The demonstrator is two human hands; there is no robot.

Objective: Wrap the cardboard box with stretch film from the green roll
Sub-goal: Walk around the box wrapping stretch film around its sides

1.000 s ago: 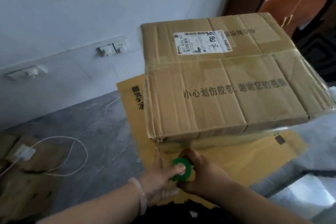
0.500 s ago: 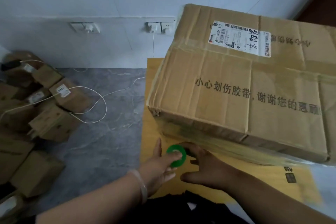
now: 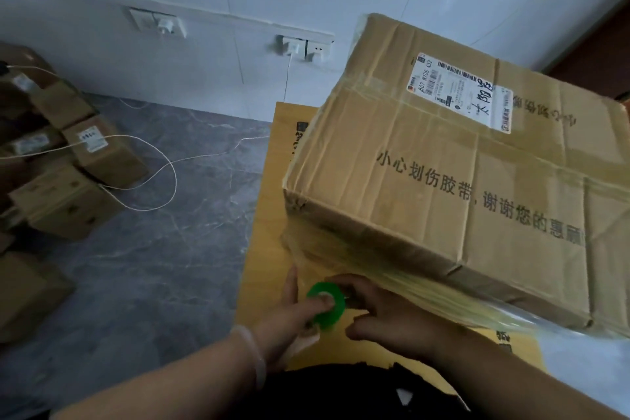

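**A:** Where is the cardboard box (image 3: 477,187) placed, and how is it oriented?

**B:** It is seen filling the right half of the frame, turned at an angle, one corner pointing towards lower centre. It rests on a flat yellow cardboard sheet (image 3: 269,215). A white shipping label (image 3: 460,90) is fixed to its top face, and a line of black printed characters runs across that face. Glossy stretch film (image 3: 426,286) is drawn along the lower front side of the box.

**A:** How are the hands disposed?

**B:** The green roll (image 3: 325,305) is held at lower centre of the frame, just below the box's near corner. The left hand (image 3: 289,314) is closed on it, the thumb pressed onto the green end. The right hand (image 3: 385,317) is laid against the roll's other side, fingers curled; whether it is fully clamped cannot be told. A pale bangle (image 3: 254,355) is worn on the left wrist.

**A:** What is shown elsewhere?

**B:** Small cardboard cartons (image 3: 68,181) are piled at the left edge on the grey floor (image 3: 153,266). A white cable (image 3: 170,174) is looped across the floor. Wall sockets (image 3: 303,48) are mounted at upper centre.
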